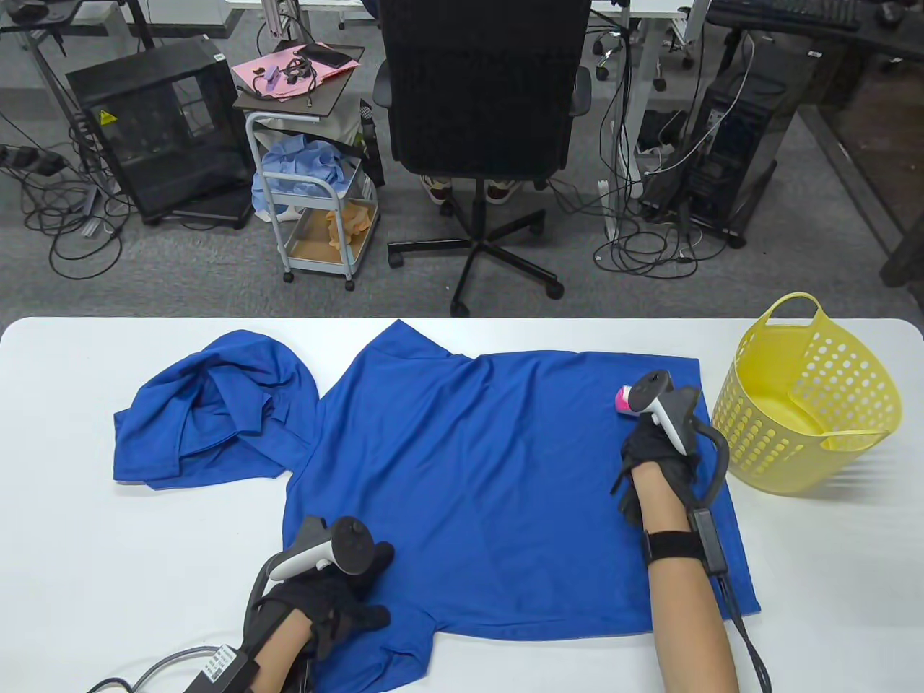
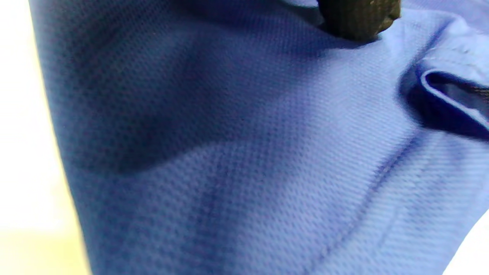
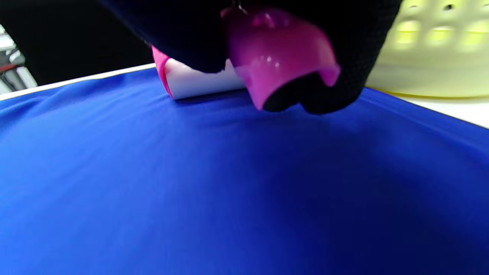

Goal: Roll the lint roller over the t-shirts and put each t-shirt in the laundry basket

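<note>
Table view: white table [image 1: 86, 577] with a blue t-shirt [image 1: 491, 469] spread flat across the middle; a second blue t-shirt [image 1: 209, 419] lies crumpled at its left, touching it.
Basket: yellow plastic laundry basket [image 1: 852, 375], round perforated wall, loop handles, tilted, standing at the table's right end just beside the flat shirt's edge.
Right hand: right hand [image 1: 660, 451] in a black glove, over the shirt's right part, fingers curled round a lint roller [image 1: 622, 401]; only its pink and white tip shows here, past the tracker.
Left hand: left hand [image 1: 328, 595] rests on the shirt's lower left, fingers fairly straight, pressing the cloth, holding nothing.
Right wrist view only: roller's white cylinder with pink end cap lies on the fabric; glossy pink handle sits inside the gloved grip; basket wall is blurred behind.
Left wrist view only: close weave of the shirt, a fine mesh knit, with a stitched seam and a folded hem at right; one black fingertip [image 2: 359, 17] touches the cloth.
Floor behind: black office chair [image 1: 480, 94], white trolley [image 1: 317, 209].
</note>
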Available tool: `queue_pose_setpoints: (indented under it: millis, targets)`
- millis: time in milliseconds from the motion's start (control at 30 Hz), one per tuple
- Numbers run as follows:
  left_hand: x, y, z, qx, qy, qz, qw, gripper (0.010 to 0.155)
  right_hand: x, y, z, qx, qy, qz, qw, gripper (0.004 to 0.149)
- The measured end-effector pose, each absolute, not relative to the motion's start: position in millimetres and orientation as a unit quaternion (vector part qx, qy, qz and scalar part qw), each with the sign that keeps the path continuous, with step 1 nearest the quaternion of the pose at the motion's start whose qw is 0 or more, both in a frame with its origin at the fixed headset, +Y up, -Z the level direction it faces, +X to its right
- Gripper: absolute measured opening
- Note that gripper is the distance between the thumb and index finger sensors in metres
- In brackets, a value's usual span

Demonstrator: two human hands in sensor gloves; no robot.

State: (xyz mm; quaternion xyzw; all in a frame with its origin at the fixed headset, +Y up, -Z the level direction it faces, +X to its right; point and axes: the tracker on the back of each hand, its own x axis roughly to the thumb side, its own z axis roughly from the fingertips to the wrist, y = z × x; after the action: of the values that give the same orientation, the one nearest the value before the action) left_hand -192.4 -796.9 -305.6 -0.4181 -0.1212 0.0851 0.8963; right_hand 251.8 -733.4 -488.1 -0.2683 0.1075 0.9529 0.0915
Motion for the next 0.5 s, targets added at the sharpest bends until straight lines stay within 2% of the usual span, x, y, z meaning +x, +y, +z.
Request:
queue_pose_setpoints:
  millis: [133, 233, 333, 500]
  targets:
    - [-192, -797, -305, -0.417, -0.122, 0.088, 0.896, 0.084, 260, -745, -531, -0.289, 0.102, 0.948, 0.087, 0.061]
    - [-192, -797, -306, -0.420, -0.122, 0.085, 0.895, 0.085, 264, -744, -543, -0.281, 0.130, 0.950, 0.045, 0.064]
    - [-192, -797, -306, -0.421, -0.124, 0.084, 0.895, 0.085, 265, -738, -533, -0.274, 0.114, 0.952, 0.077, 0.062]
    - [-193, -798, -305, -0.420, -0.122, 0.090, 0.895, 0.084, 261, -694, -476, -0.221, 0.086, 0.968, 0.078, 0.051]
